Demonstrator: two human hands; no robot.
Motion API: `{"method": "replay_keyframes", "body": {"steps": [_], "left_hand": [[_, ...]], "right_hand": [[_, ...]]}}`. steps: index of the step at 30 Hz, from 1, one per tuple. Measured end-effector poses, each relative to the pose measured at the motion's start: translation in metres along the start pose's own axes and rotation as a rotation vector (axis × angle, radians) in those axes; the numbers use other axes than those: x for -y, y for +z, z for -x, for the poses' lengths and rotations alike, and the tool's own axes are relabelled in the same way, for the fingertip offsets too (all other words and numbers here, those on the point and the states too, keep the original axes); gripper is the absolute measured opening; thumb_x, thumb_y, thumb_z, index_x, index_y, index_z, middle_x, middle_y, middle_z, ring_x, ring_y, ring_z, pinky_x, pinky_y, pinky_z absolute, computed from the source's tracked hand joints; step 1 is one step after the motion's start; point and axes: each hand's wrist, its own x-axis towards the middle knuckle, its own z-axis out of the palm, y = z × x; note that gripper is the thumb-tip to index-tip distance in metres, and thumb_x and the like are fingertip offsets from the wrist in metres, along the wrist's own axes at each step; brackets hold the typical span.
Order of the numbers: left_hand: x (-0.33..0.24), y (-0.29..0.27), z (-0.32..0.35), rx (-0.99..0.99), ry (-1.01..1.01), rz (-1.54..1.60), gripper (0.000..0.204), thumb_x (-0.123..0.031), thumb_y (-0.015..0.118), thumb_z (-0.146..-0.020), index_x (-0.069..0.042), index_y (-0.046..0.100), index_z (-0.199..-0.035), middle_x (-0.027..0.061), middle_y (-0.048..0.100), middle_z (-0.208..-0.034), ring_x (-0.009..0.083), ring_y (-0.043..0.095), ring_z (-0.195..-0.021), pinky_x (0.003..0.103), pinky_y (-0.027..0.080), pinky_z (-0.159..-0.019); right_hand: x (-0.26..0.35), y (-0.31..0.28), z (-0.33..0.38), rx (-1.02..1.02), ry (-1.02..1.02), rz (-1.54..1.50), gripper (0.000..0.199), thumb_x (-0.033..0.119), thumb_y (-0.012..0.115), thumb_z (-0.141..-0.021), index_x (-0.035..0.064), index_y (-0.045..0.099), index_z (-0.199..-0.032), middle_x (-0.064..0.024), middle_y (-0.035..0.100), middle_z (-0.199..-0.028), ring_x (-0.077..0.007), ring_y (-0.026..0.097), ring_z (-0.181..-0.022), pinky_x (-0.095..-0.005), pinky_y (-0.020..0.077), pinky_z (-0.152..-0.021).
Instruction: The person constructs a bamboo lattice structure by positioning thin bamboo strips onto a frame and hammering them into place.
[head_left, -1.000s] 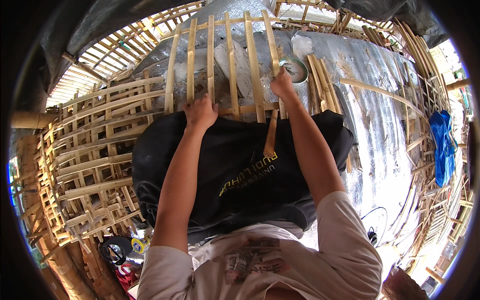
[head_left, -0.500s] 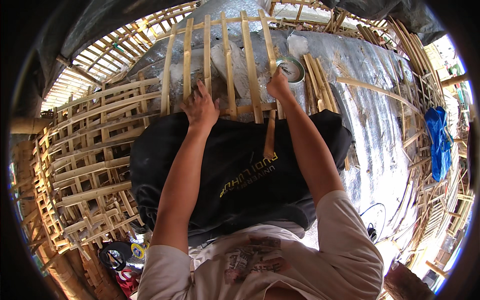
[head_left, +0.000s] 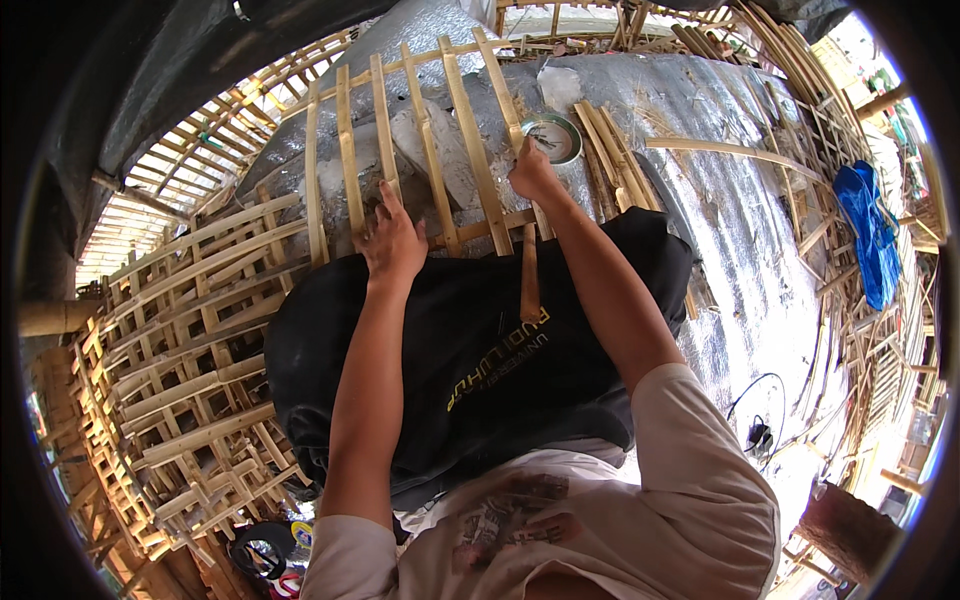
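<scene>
A bamboo frame of several long slats (head_left: 470,140) joined by crosspieces lies in front of me, its near end by the black cloth (head_left: 480,340) across my lap. My left hand (head_left: 392,240) rests over the slats on the left with its fingers apart, the fingertips at one slat. Toward the frame's right side, my right hand (head_left: 533,175) is closed around the outermost slat. Just beyond that hand is a round, green-rimmed dish (head_left: 568,150) holding small thin dark pieces. A short bamboo piece (head_left: 530,280) lies on the black cloth below my right hand.
Stacked bamboo lattice panels (head_left: 200,370) fill the left side. Loose bamboo strips (head_left: 615,160) lie right of the dish, on silvery sheeting (head_left: 720,240). A blue plastic bag (head_left: 868,235) hangs at the far right. A dark cable (head_left: 760,400) lies at the lower right.
The whole view has tilted a little, with the frame's far end shifting left in the picture. Both hands stay at nearly the same places on the slats.
</scene>
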Motion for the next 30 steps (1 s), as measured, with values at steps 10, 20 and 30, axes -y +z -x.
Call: {"method": "replay_keyframes", "body": {"steps": [10,20,30], "left_hand": [[-0.002,-0.004,-0.003,0.081,0.011,-0.015,0.089,-0.036,0.061,-0.092,-0.005,0.004,-0.153,0.0224,0.044,-0.142,0.0371,0.048,-0.129,0.069,0.028,-0.104],[0.004,-0.002,-0.001,0.107,-0.019,-0.032,0.087,-0.041,0.060,-0.092,-0.005,0.010,-0.153,0.0221,0.048,-0.138,0.0392,0.052,-0.124,0.067,0.030,-0.103],[-0.008,-0.001,-0.009,0.138,-0.007,-0.063,0.083,-0.042,0.058,-0.093,-0.006,0.014,-0.153,0.0212,0.048,-0.137,0.0410,0.053,-0.123,0.067,0.030,-0.104]], "right_hand": [[-0.002,-0.002,0.000,0.029,-0.022,0.080,0.057,0.023,0.062,-0.086,-0.0159,0.035,-0.119,-0.0388,0.059,-0.106,-0.0505,0.060,-0.102,-0.0505,0.0486,-0.091],[0.009,-0.093,-0.006,0.168,0.009,0.223,0.077,0.055,0.058,-0.088,-0.0043,0.046,-0.135,-0.0270,0.061,-0.116,-0.0391,0.060,-0.110,-0.0445,0.0462,-0.096],[-0.058,-0.193,-0.019,0.395,0.264,0.480,0.062,0.055,0.061,-0.087,0.0118,0.052,-0.131,-0.0134,0.067,-0.104,-0.0204,0.067,-0.085,-0.0357,0.0578,-0.064]]}}
